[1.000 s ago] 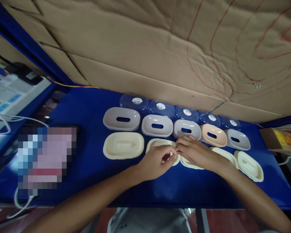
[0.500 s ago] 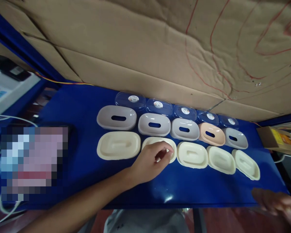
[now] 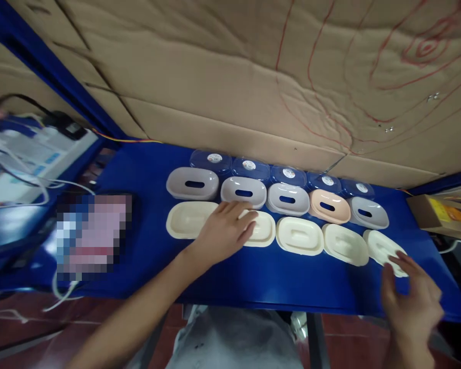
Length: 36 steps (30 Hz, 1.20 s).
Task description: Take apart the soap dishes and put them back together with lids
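Three rows of soap-box parts lie on a blue table (image 3: pixel 146 169). At the back are clear lids with round stickers (image 3: pixel 249 167). In the middle row are slotted grey trays (image 3: pixel 244 191) and one peach tray (image 3: pixel 329 206). The front row holds cream bases (image 3: pixel 298 236). My left hand (image 3: pixel 225 230) lies flat and open, fingers spread, over the gap between the two leftmost cream bases (image 3: pixel 188 219). My right hand (image 3: pixel 409 292) hovers open near the table's front right edge, fingertips close to the rightmost cream base (image 3: pixel 380 245), holding nothing.
A cardboard sheet (image 3: pixel 253 77) with red lines backs the table. A small cardboard box (image 3: pixel 438 215) sits at the right end. Left of the table are white cables (image 3: pixel 23 174), a white device and a blurred-out patch.
My left hand has uncurled and slid left to lie flat on the cream bases. My right hand, low at the corner half a second ago, has risen toward the rightmost cream base.
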{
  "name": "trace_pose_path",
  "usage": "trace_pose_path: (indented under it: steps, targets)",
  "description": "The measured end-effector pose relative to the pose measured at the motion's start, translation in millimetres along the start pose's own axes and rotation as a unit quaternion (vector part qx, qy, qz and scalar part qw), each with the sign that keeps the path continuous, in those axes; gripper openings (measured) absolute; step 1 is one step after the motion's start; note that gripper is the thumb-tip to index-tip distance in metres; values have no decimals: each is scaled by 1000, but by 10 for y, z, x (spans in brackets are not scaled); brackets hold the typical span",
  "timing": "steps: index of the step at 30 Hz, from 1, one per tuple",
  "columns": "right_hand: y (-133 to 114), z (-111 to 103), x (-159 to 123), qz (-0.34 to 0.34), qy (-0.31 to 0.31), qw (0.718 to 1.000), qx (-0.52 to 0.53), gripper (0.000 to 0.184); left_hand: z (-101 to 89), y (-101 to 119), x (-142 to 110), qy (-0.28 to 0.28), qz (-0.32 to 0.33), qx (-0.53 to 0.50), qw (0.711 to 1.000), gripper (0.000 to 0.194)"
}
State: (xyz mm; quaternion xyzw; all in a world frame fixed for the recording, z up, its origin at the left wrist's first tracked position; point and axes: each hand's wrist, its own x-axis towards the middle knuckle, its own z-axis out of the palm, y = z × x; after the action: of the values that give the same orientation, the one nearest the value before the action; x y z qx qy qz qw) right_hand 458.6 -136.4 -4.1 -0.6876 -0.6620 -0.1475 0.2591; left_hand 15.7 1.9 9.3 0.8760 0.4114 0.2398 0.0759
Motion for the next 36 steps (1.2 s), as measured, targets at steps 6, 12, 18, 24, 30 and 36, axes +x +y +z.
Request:
trace_pose_path:
  steps: [6, 12, 18, 24, 30, 36]
  targets:
    - [-1263, 401, 668, -322, -52, 936, 133, 23, -188, -227, -511, 28, -125, 139, 982, 36]
    - [-2066, 632, 1047, -463, -126, 856, 195, 25, 0, -272, -1206, 26, -193, 131, 972, 45]
    - [-2721, 1137, 1405, -445, -234, 840, 203, 29, 43, -225, -1283, 70, -205, 128, 968, 40]
    - [-3172, 1633, 1607, -410, -252, 856, 188, 57, 31, 46, -1387, 76, -192, 125, 970, 37]
    - [-3437, 1957, 1662, -378, -286, 862, 180, 90, 195, 527, -1731, 104, -163, 50, 980, 37]
    - [-3549, 2039, 1706, -339, -304, 873, 178, 86, 261, 625, -1705, 74, -116, 28, 990, 36]
